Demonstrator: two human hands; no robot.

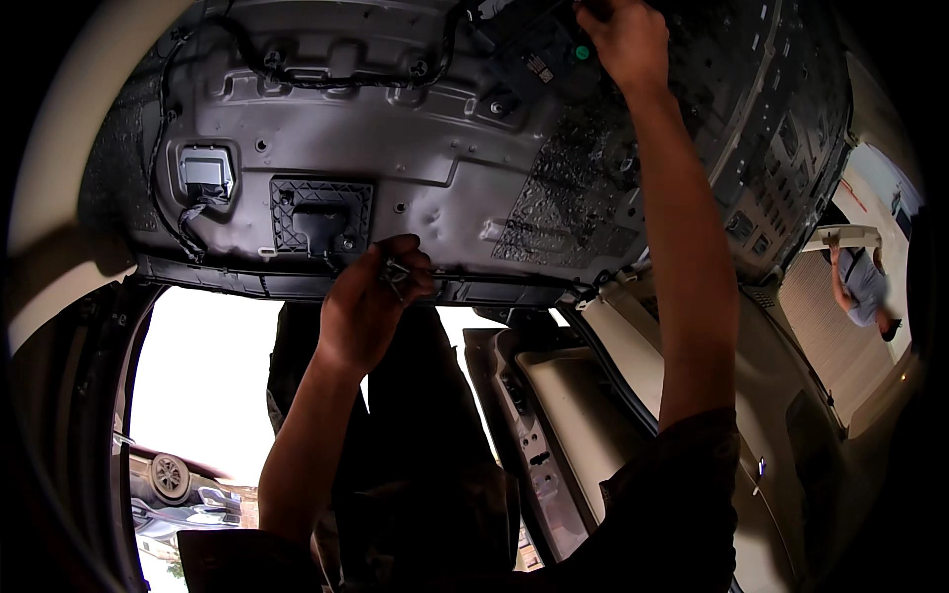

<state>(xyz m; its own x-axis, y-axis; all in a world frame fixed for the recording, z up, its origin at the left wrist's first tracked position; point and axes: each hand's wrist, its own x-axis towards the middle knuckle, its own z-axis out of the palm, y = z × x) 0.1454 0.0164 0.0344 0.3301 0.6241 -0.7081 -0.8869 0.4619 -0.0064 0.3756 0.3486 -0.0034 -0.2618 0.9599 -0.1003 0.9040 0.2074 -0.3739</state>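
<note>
My left hand (361, 311) is closed by the near edge of a bare metal car floor (386, 138). Between its fingers are several small metal fasteners (396, 275), probably bolts or screws; their exact kind is too dark to tell. My right arm reaches far forward over the floor. At the top edge my right hand (633, 44) has its fingers curled in beside a black box (539, 64) marked with a green dot. What those fingertips pinch, if anything, is hidden.
A black wiring harness (336, 81) runs along the floor. Near the sill (237, 277) sit a black ribbed plate (282, 212) and a silver module (206, 168). Dark textured matting (568, 198) covers the right part. An open door (578, 435) stands lower right; another person (866, 287) is outside.
</note>
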